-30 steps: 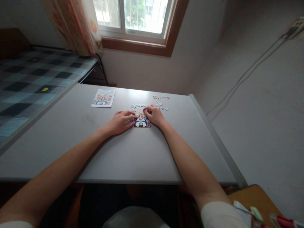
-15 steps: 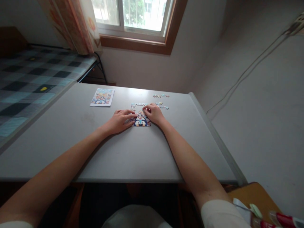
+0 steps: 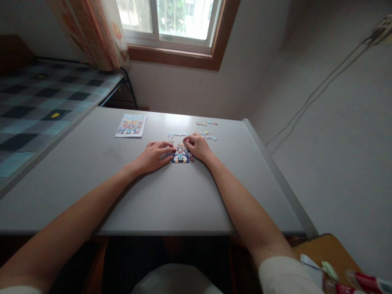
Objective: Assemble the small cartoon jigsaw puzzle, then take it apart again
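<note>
A partly assembled jigsaw puzzle (image 3: 181,158) lies flat on the grey table, with a blue-and-white cartoon face along its near edge and a bare gap in its upper part. My left hand (image 3: 155,155) rests at the puzzle's left side, fingers stretched out and spread, the tips touching its edge. Over the upper right of the puzzle, my right hand (image 3: 197,146) is closed in a pinch at the gap's edge. A puzzle piece seems to be between thumb and forefinger, mostly hidden by them. Loose puzzle pieces (image 3: 210,138) lie just beyond the right hand.
More loose pieces (image 3: 206,123) lie farther back on the table (image 3: 171,200). A printed picture sheet (image 3: 131,125) is at the back left. A bed (image 3: 61,94) adjoins the left side, a wall the right. Bottles (image 3: 367,282) sit on a brown surface at lower right.
Both hands stay almost in place at the puzzle. The whole view has shifted very slightly; no piece has visibly moved.
</note>
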Demonstrator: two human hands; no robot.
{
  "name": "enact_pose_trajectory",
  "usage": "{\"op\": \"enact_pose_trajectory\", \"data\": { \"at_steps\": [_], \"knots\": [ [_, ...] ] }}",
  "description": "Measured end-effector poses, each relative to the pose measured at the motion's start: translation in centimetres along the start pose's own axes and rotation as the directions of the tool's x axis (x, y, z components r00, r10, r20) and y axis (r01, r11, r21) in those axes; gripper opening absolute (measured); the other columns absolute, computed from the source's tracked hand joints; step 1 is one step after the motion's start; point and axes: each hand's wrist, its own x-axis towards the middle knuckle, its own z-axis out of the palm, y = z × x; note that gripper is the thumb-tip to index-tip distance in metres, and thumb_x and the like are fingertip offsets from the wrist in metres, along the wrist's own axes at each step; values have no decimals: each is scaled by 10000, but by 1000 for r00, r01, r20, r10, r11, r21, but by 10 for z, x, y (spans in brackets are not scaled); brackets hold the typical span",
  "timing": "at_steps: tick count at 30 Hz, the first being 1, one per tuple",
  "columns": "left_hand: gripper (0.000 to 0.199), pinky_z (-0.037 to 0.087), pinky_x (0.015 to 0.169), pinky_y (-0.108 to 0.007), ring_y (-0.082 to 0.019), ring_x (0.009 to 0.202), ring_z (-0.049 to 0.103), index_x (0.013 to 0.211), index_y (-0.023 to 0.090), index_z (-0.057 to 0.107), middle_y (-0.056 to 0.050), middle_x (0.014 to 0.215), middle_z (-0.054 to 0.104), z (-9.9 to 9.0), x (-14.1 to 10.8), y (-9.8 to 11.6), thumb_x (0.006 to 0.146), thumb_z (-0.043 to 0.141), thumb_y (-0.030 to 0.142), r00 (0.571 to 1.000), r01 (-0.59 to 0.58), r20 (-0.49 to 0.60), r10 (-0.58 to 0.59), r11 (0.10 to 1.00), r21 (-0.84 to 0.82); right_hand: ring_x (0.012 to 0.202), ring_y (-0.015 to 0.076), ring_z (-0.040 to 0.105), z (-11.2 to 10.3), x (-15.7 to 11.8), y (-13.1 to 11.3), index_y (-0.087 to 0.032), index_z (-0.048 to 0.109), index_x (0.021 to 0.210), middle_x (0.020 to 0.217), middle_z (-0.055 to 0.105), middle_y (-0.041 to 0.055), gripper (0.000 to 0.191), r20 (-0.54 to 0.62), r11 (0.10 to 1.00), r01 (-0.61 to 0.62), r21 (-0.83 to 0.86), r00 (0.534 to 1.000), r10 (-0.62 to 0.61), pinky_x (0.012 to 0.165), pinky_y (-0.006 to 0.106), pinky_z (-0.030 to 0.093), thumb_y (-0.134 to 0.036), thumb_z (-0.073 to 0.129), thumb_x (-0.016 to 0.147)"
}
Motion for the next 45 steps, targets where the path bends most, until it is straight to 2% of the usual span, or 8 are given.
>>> {"op": "enact_pose_trajectory", "data": {
  "at_steps": [45],
  "knots": [
    [346,306,1028,-409,-227,1174,539,1241,324,601,-33,1297,578,1,0,-1,942,453,416,1000,-8,-6,8,1000,19,772,150,557,0,0,1,-205,730,914,845,575,33,169,0,1000,-3,4,1000,3,773,288,436,-206,574,850]
  ]
}}
